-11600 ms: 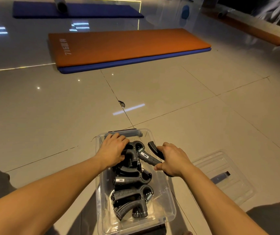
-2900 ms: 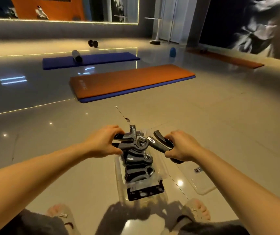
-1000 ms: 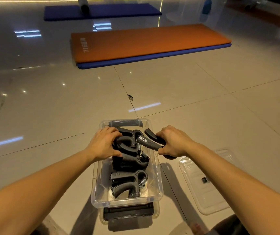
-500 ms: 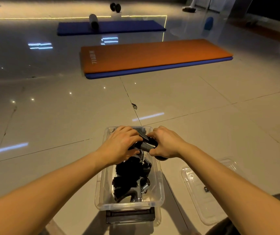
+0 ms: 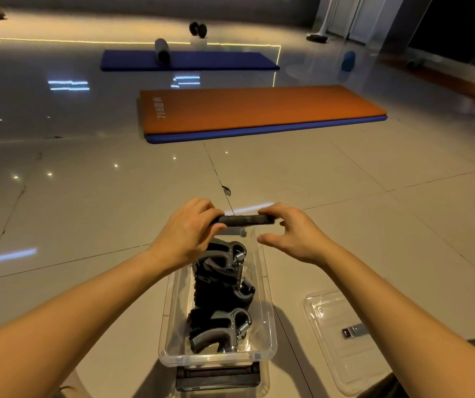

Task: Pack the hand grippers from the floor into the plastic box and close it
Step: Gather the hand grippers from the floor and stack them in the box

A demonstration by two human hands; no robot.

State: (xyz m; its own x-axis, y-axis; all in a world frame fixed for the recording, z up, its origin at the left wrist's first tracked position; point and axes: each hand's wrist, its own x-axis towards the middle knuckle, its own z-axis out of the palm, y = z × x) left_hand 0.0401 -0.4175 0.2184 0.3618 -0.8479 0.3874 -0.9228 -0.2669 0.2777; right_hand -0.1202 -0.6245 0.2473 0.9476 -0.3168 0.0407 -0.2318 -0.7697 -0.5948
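Head view: left hand [image 5: 184,237] grips one end of a hand gripper [image 5: 244,220] above the plastic box [image 5: 173,311]; right hand [image 5: 296,237], loosely spread, fingertips its other end.

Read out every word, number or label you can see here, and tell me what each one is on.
"716", then characters I cannot make out: white print, lying sideways, on the orange mat.
Small pale label on a hand gripper in the plastic box: too small to read.
Pale mark on the dark tab on the lid: too small to read.
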